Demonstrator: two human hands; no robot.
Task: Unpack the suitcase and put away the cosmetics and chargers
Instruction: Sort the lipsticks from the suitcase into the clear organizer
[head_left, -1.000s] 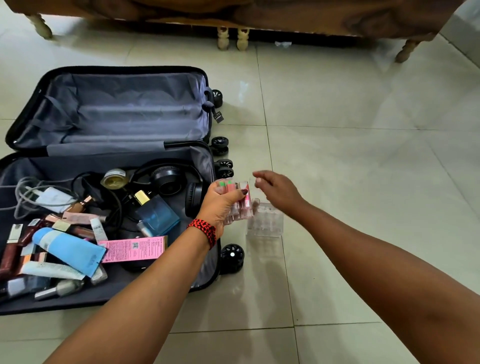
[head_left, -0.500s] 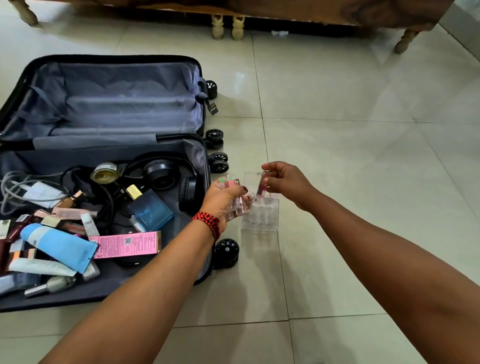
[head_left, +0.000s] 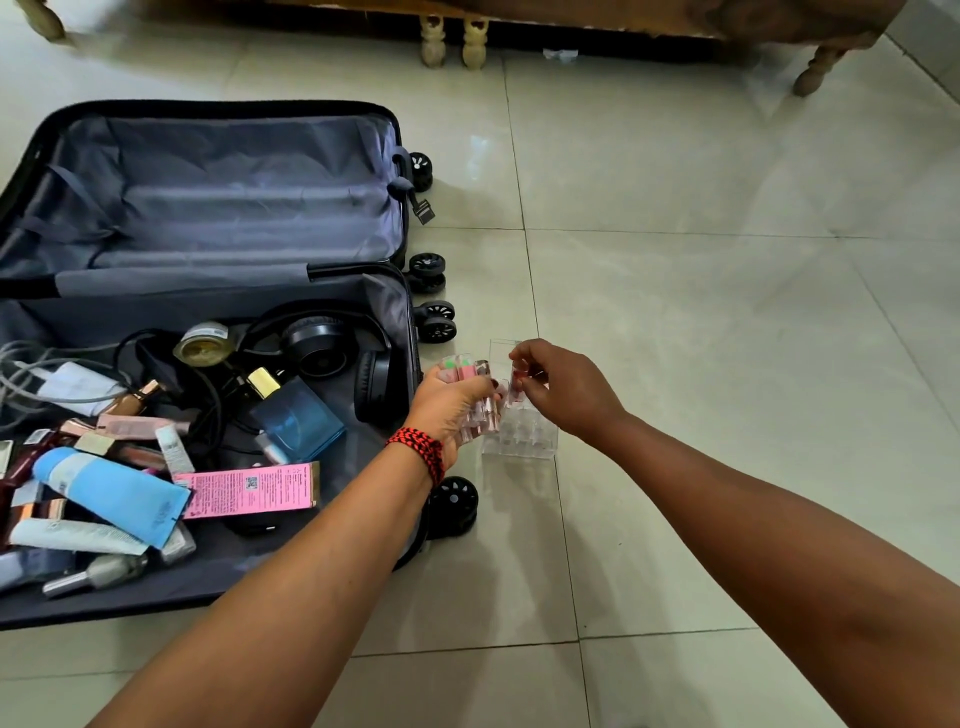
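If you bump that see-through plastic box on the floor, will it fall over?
It would probably slide, not tip: the see-through plastic compartment box sits low and flat on the glossy tiled floor. Its walls look thin and most slots look unfilled, so likely light. Hard clear plastic might crack if dropped.

Probably a home bedroom: glossy tiled floor (head_left: 727, 322), carved wooden furniture legs (head_left: 432, 47), open suitcase (head_left: 208, 208).

Suitcase (head_left: 234, 208): black shell, grey lining. Headphones (head_left: 317, 343): black. Perfume bottle (head_left: 298, 423): blue, gold cap. Carton (head_left: 249, 488): pink, black print. Large tube (head_left: 119, 493): light blue. Lip gloss tubes (head_left: 465, 371): pink. Organiser (head_left: 524, 439): clear. Wristband (head_left: 415, 451): red-and-black braid. Floor (head_left: 727, 312): cream tiles.
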